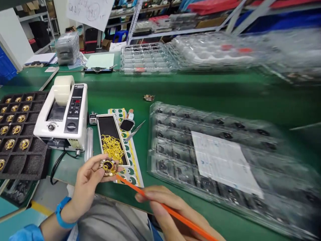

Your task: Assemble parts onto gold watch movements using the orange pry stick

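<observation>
My left hand (86, 180), with a blue band at the wrist, pinches a round gold piece with a dark centre (108, 166) by its rim. My right hand (173, 211) grips a thin orange stick (184, 221), whose tip is at the lower right edge of the gold piece. Just beyond my left hand lies a white-rimmed black tray (108, 125) holding yellow rings (111, 147). Beside that tray are a white sheet with cut-outs (132, 167), a smartwatch (127, 125) and tweezers (135, 130).
A tape dispenser (81, 124) stands at left, beside a black foam tray (27, 170) of gold pieces. Large clear plastic trays (173, 177) bearing a paper (223, 160) cover the right. Another round piece (148, 97) lies farther back. More clear trays (147, 60) line the rear ledge.
</observation>
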